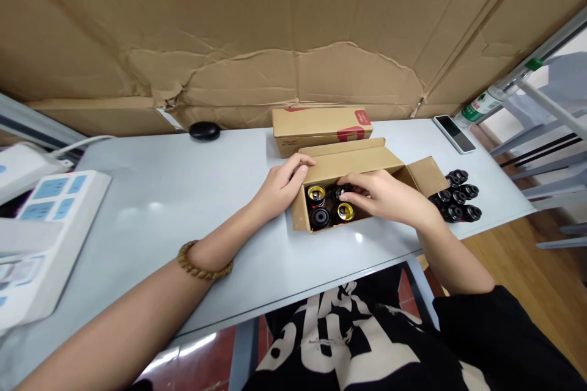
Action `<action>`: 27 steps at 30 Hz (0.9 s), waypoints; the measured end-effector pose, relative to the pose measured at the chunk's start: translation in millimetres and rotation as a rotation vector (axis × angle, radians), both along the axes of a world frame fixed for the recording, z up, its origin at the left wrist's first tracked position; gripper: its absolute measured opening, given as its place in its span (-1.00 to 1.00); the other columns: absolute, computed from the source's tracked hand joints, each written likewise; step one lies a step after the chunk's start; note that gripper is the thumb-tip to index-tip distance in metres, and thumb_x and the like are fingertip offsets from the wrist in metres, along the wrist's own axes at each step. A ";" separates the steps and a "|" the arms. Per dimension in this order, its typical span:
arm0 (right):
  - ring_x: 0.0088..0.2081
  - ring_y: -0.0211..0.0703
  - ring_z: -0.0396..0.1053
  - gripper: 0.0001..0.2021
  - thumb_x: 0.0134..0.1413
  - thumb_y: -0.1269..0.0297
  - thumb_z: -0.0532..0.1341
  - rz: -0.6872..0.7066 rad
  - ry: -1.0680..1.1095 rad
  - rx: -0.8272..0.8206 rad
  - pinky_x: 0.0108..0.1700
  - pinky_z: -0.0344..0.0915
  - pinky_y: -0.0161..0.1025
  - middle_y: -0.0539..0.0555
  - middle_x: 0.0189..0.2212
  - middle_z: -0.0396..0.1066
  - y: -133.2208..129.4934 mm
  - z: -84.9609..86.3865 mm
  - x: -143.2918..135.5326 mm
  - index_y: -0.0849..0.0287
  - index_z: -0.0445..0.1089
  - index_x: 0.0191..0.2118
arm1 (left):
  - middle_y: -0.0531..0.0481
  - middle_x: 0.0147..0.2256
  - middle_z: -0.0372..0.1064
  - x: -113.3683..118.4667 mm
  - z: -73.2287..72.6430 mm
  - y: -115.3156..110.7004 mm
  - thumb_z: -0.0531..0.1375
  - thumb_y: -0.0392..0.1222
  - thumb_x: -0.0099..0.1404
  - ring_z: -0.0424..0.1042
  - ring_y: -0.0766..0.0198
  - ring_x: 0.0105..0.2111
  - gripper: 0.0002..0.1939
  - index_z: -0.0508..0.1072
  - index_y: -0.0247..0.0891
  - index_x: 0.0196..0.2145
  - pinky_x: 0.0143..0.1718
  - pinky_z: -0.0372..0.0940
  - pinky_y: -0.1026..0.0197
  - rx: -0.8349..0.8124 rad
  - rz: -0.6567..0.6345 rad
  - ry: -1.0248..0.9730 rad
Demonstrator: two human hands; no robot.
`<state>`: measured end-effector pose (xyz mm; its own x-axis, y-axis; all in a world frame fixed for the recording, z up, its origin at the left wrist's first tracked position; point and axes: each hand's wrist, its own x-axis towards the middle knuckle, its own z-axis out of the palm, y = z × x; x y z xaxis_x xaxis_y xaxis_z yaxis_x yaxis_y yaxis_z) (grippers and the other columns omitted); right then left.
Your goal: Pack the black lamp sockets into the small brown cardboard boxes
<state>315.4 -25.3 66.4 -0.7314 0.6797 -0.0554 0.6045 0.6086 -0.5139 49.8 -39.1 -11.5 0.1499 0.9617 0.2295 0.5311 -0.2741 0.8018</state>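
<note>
An open cardboard box (300, 211) lies on the table in front of me, flaps folded back. Inside, at its left end, sit small black cylindrical pieces; one shows a yellow ringed end (316, 194), another a black end (320, 218). A second yellow-ended piece (345, 212) is close to my right fingers. My left hand (282, 186) holds the box's back left corner, thumb and fingers over its edge. My right hand (378, 195) reaches into the box, thumb and fingers closed around a black cylindrical piece (343, 191), partly hidden.
Several black cylindrical pieces (458, 197) stand at the table's right side. Behind the open box is a closed carton (316, 125) with red print. A phone (454, 134), a bottle (481, 105), a black mouse-like object (204, 131) and a white device (59, 238) surround the area.
</note>
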 end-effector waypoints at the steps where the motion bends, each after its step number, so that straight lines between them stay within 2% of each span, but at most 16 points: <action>1: -0.11 0.03 0.67 -0.74 0.51 0.20 0.27 -0.026 -0.004 -0.013 -0.03 0.53 -0.10 0.20 -0.12 0.71 -1.5 0.7 -2.6 0.19 0.59 0.12 | -0.09 -0.04 0.61 -0.1 0.2 0.0 -0.01 0.01 0.58 0.55 0.03 -0.07 -0.64 0.51 -0.17 0.03 0.00 0.41 0.05 -0.001 0.002 0.000; 9: -0.15 0.03 0.63 -0.77 0.58 0.21 0.16 -0.089 -0.088 -0.041 -0.17 0.42 -0.17 0.22 -0.13 0.67 -13.1 0.9 -13.9 0.18 0.47 0.13 | -0.05 -0.22 0.55 -1.6 -0.1 -0.4 0.01 0.06 0.55 0.52 0.01 -0.15 -0.61 0.53 -0.16 0.04 -0.19 0.34 0.09 -0.042 0.049 0.035; 14: -0.16 0.03 0.62 -0.79 0.55 0.23 0.20 -0.150 -0.040 -0.022 -0.20 0.40 -0.20 0.20 -0.15 0.67 -15.0 -2.7 -16.8 0.13 0.35 0.17 | -0.03 -0.29 0.49 -2.3 -1.7 -0.1 0.03 0.07 0.54 0.50 -0.01 -0.13 -0.62 0.54 -0.15 0.02 -0.20 0.31 0.08 -0.033 0.055 0.019; 19: -0.15 0.03 0.60 -0.84 0.56 0.24 0.16 -0.104 -0.076 0.026 -0.17 0.38 -0.18 0.21 -0.16 0.65 -18.2 -1.4 -16.8 0.17 0.39 0.08 | -0.02 -0.33 0.45 -4.7 -3.5 0.2 0.03 0.07 0.55 0.49 -0.02 -0.10 -0.62 0.55 -0.14 0.01 -0.19 0.31 0.09 -0.016 0.052 0.019; 21: -0.16 0.00 0.60 -0.83 0.55 0.21 0.16 -0.117 0.027 0.086 -0.13 0.41 -0.16 0.17 -0.17 0.65 -17.6 4.4 -2.1 0.17 0.41 0.05 | -0.01 -0.35 0.44 -5.6 -4.6 0.4 0.04 0.08 0.55 0.49 -0.03 -0.10 -0.63 0.55 -0.13 0.00 -0.20 0.31 0.09 -0.011 0.058 0.025; 23: -0.19 -0.03 0.58 -0.81 0.55 0.17 0.16 -0.226 0.152 0.221 -0.08 0.44 -0.12 0.14 -0.18 0.64 -13.6 13.8 26.4 0.14 0.45 0.01 | 0.00 -0.36 0.43 -6.4 -5.7 0.3 0.04 0.08 0.55 0.49 -0.02 -0.11 -0.63 0.55 -0.13 0.00 -0.20 0.31 0.09 -0.012 0.061 0.033; 25: -0.17 -0.03 0.55 -0.77 0.55 0.13 0.14 -0.469 0.189 0.418 -0.02 0.44 -0.07 0.16 -0.12 0.62 -5.3 24.0 67.0 0.09 0.49 0.02 | 0.01 -0.37 0.42 -7.1 -6.6 0.2 0.04 0.08 0.55 0.48 -0.01 -0.14 -0.63 0.55 -0.13 0.01 -0.21 0.30 0.10 -0.014 0.060 0.039; 26: -0.14 0.00 0.54 -0.73 0.54 0.11 0.13 -0.615 0.124 0.474 0.01 0.42 -0.05 0.19 -0.08 0.61 0.4 28.1 89.6 0.09 0.50 0.08 | 0.01 -0.37 0.42 -7.4 -6.9 0.2 0.04 0.07 0.55 0.48 0.00 -0.16 -0.63 0.55 -0.13 0.01 -0.21 0.30 0.10 -0.014 0.059 0.041; 27: -0.09 0.03 0.52 -0.68 0.53 0.08 0.13 -0.737 -0.014 0.462 0.04 0.39 -0.02 0.25 -0.02 0.59 7.0 30.7 112.5 0.11 0.50 0.15 | 0.01 -0.37 0.42 -7.6 -7.2 0.2 0.04 0.08 0.55 0.48 0.01 -0.17 -0.63 0.55 -0.13 0.01 -0.21 0.30 0.11 -0.014 0.058 0.041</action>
<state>427.9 -18.3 97.2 -0.0978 0.9363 0.3372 0.9312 0.2057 -0.3010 42.1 -38.9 -18.7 0.1030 0.9722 0.2104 0.5781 -0.2306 0.7827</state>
